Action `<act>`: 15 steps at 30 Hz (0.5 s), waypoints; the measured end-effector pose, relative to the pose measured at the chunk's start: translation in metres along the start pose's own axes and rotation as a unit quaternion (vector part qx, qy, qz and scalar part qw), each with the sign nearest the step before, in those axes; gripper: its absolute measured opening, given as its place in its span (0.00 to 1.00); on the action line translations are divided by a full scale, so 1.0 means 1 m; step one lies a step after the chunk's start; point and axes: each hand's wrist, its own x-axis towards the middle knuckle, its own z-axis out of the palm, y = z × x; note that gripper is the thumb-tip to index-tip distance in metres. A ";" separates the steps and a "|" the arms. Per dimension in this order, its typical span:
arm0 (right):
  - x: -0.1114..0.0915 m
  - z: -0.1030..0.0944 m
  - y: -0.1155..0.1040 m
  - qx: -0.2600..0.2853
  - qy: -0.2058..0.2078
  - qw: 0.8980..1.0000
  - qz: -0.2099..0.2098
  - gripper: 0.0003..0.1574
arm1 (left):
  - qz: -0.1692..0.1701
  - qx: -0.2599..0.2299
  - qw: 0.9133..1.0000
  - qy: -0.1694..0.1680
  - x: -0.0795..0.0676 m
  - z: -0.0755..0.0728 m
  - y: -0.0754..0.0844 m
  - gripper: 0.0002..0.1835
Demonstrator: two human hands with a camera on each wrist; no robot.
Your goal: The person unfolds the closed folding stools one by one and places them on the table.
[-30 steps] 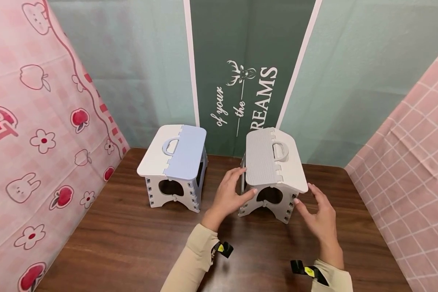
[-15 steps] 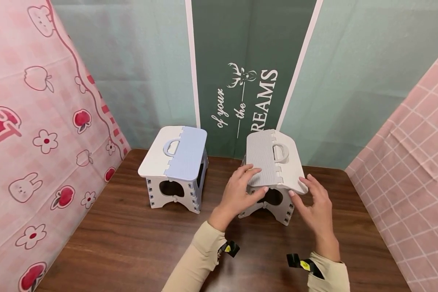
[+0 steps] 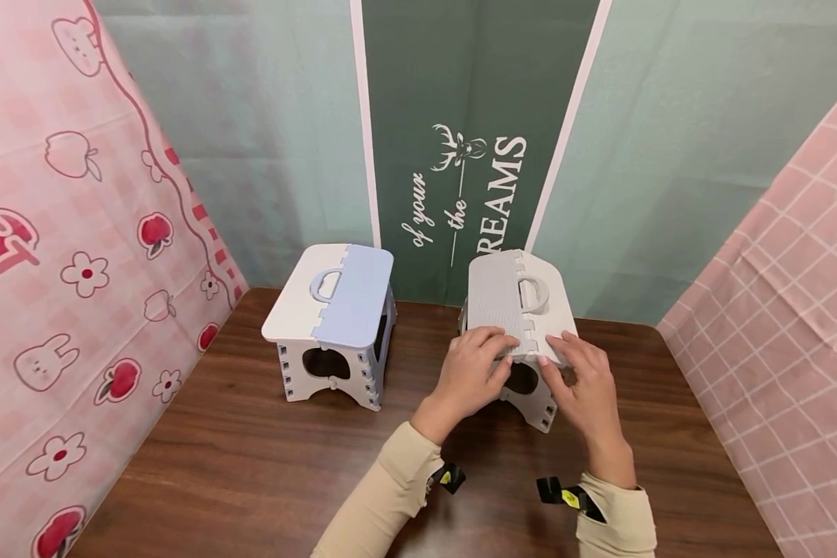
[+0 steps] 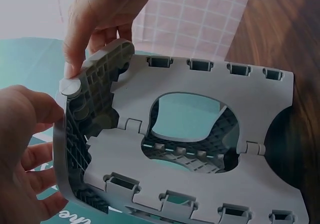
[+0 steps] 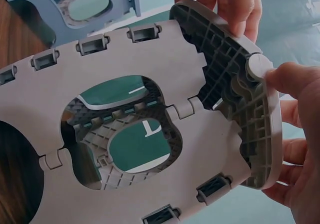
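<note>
A folding step stool with a grey and white seat stands on the table, its carry handle up. My left hand lays its fingers on the grey half near the front, thumb by the front edge. On the white half rest the fingers of my right hand, the thumb likewise at the front rim. Seen from the left wrist, the seat bends to a slight ridge at its round hinge end. The stool's front panel with its oval hole shows in the right wrist view.
A second folding stool, blue and white, stands to the left with its seat level. Behind the brown wooden table hangs a green cloth. Pink cloths close off both sides, one patterned, one checked.
Both hands have moved inward over the grey stool's seat, from its sides toward the middle hinge at the front. The seat's white half slopes less than before. The blue stool stays put.
</note>
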 end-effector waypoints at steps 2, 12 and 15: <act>0.001 0.000 -0.001 0.002 -0.002 1.000 -0.005 0.18 | -0.001 -0.001 1.000 0.000 0.000 0.000 -0.001 0.11; 0.003 -0.001 -0.003 -0.001 -0.016 1.000 -0.008 0.17 | -0.004 -0.004 1.000 -0.006 0.000 -0.002 0.000 0.11; 0.003 -0.001 -0.002 -0.001 -0.017 1.000 -0.009 0.17 | -0.003 0.000 1.000 -0.012 0.000 -0.003 0.000 0.11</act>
